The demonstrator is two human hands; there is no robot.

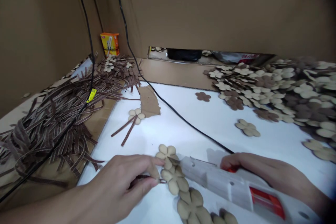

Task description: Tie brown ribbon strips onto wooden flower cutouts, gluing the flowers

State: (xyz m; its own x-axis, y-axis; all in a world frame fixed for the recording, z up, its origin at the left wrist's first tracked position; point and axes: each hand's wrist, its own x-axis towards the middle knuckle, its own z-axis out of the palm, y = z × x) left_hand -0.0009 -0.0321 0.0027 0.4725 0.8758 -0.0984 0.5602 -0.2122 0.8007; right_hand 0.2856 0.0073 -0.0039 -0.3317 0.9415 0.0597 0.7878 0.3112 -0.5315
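Note:
My right hand (273, 173) is wrapped round a grey-white hot glue gun (215, 176) with red parts. Its nozzle is over a beige fabric flower (176, 179), one of several lying in a row that runs toward me. Between the thumb and fingers of my left hand (128, 175) is a strip of brown ribbon (163, 181), its small end poking out beside the flowers; most of it is hidden in the palm. The index fingertip is at the edge of the farthest flower of the row (166, 151).
A tangle of brown stitched ribbons (65, 126) covers the left side. Beige and brown flowers (265, 87) are heaped at the right. Across the white board (181, 126) runs a black cord (168, 105). Farther back are a cardboard scrap (149, 101) and an orange-yellow box (110, 44).

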